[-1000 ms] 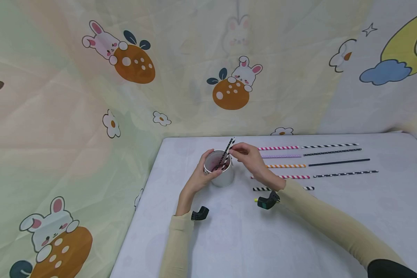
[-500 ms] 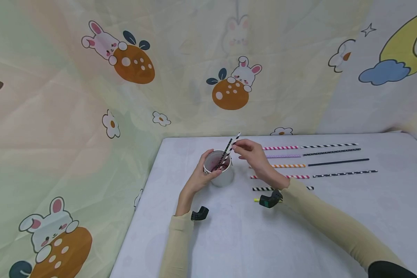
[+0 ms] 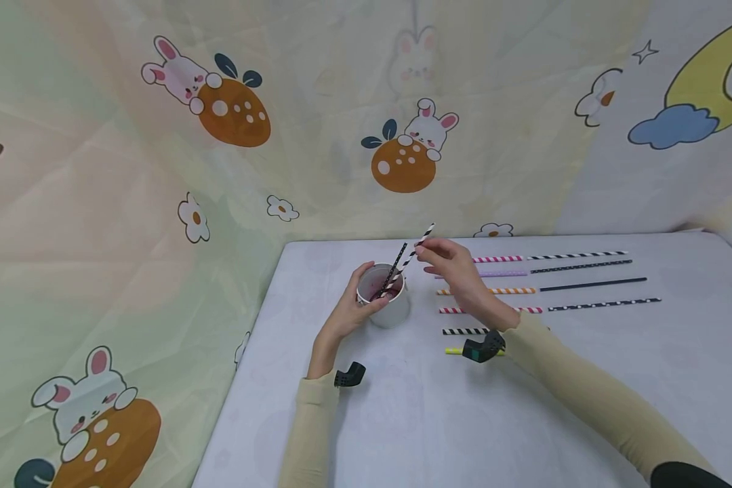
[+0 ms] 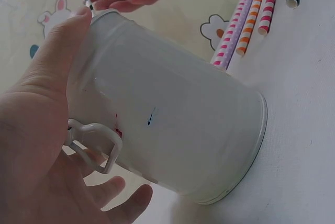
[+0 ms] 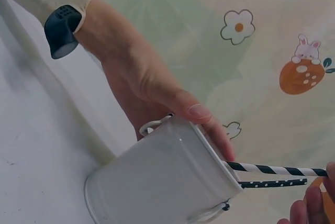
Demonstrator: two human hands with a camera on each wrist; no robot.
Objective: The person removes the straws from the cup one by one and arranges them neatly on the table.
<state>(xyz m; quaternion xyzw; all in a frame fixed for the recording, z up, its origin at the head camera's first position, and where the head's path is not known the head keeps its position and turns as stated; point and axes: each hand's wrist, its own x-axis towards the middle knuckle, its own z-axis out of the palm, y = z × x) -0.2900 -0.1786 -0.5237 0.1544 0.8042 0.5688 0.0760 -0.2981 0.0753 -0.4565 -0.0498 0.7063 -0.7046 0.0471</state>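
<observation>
A small white metal bucket stands on the table; in the left wrist view its wall fills the middle. My left hand grips it near the rim, thumb on the near side. Between the thumb and fingers of my right hand is the upper part of a black-and-white striped straw, whose lower end is inside the bucket. A black straw with white dots leans beside it in the bucket, untouched by the right hand. The bucket's bottom is hidden.
Right of the bucket, straws lie in two columns: a pink striped straw, an orange striped straw, a plain black straw and several others. A yellow straw lies nearest, partly behind the right wrist camera. A printed cloth backdrop rises behind.
My right hand has moved up and to the right, drawing the striped straw farther out of the bucket. The left hand and the bucket have stayed in place.
</observation>
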